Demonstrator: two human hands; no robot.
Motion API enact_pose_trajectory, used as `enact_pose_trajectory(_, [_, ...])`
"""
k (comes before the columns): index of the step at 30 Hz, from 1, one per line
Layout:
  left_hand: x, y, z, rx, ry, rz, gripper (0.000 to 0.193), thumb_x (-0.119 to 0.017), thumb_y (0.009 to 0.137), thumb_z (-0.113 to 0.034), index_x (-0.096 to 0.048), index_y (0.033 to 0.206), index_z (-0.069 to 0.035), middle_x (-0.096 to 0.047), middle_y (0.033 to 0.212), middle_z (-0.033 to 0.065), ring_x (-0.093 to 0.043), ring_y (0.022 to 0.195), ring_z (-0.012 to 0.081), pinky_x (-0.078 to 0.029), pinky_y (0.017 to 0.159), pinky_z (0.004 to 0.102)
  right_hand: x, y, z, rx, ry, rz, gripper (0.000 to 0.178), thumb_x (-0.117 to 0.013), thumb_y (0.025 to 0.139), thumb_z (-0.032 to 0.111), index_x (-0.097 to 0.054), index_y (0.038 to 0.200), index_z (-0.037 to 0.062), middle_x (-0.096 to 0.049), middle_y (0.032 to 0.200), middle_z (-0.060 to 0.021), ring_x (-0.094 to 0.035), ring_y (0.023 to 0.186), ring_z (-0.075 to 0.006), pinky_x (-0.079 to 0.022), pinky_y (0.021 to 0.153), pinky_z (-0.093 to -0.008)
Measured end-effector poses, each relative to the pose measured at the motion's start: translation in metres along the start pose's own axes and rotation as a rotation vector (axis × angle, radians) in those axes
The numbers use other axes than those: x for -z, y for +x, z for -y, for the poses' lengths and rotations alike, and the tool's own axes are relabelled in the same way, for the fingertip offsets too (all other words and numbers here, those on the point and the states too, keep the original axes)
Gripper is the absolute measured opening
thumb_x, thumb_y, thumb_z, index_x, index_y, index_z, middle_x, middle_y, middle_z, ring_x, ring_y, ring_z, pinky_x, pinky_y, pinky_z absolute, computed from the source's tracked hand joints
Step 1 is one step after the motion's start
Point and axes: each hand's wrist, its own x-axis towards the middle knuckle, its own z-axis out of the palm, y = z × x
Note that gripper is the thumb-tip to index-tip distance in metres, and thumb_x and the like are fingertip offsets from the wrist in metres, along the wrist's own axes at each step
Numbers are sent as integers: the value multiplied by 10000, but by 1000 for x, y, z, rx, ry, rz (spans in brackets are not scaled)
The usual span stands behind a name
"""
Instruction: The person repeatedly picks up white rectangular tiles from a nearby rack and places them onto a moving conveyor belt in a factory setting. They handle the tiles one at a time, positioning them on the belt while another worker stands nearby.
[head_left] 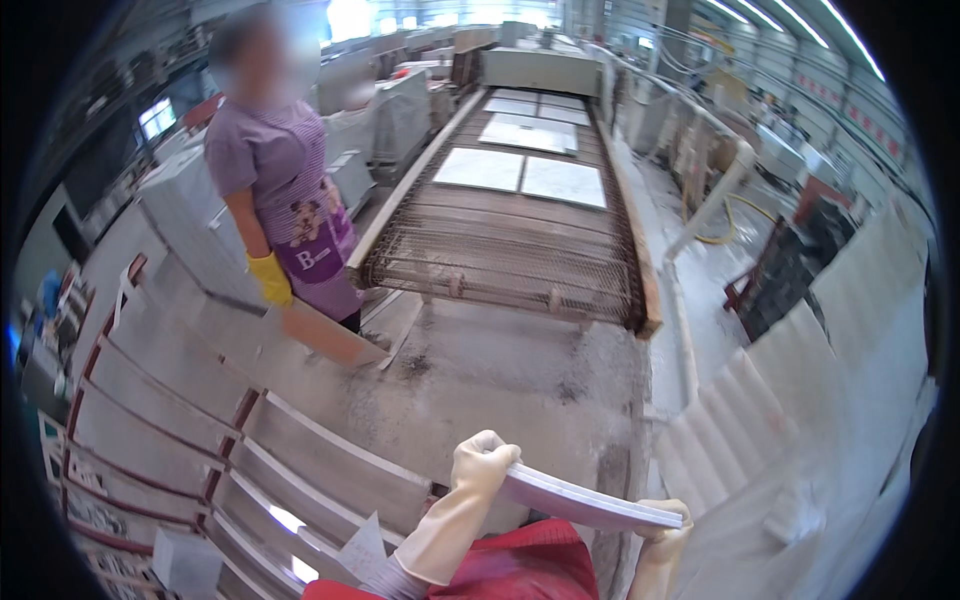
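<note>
A pale, flat stone tile is held in front of my body, tilted down to the right and seen nearly edge-on. A line runs along its edge, so I cannot tell whether it is one tile or two together. My left hand, in a cream rubber glove, is closed around its left end. The right end is gripped by my right hand in a matching glove, partly cut off by the lower edge. Ahead, several white marble tiles lie flat on a conveyor's mesh belt.
At the left stands a person in a purple apron, whose yellow-gloved hand holds a brownish board. A red-framed rack fills the lower left. White foam sheets lie at the right, near a pipe.
</note>
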Motion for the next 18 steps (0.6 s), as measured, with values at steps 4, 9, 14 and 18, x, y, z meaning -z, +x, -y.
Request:
enact_pose_trajectory(4, [-37,59,-26,1,-5,-55,157,-707,735,-192,-657,675,-55,-640,623,46,-570,600,127,-469,606,321,-24,94,-2,174,-74,84,212,-729,561,31,-653,751,-24,-660,677,-114,-603,581,-155,-442,476,-254])
enact_pose_trajectory(9, [-80,139,-71,-76,-78,-106,149,-710,748,-184,-666,684,-56,-639,628,48,-577,608,130,-471,617,317,-47,220,-12,37,-202,179,222,-623,718,91,-667,911,-10,-634,758,-87,-559,659,-165,-447,576,-284])
enact_pose_trajectory(14, [-94,200,-149,-19,13,-217,167,-732,763,-205,-680,679,-71,-676,651,34,-584,624,108,-468,637,291,-93,326,-10,-82,-248,227,287,-615,801,163,-645,1026,-13,-641,895,-114,-569,821,-201,-459,703,-297])
enact_pose_trajectory(18, [-93,265,-182,-68,18,-208,278,-687,816,-316,-667,729,-52,-653,659,69,-589,632,152,-470,647,330,-129,397,-24,-139,-297,274,344,-609,867,221,-627,1117,-15,-646,1005,-135,-578,950,-229,-468,805,-308])
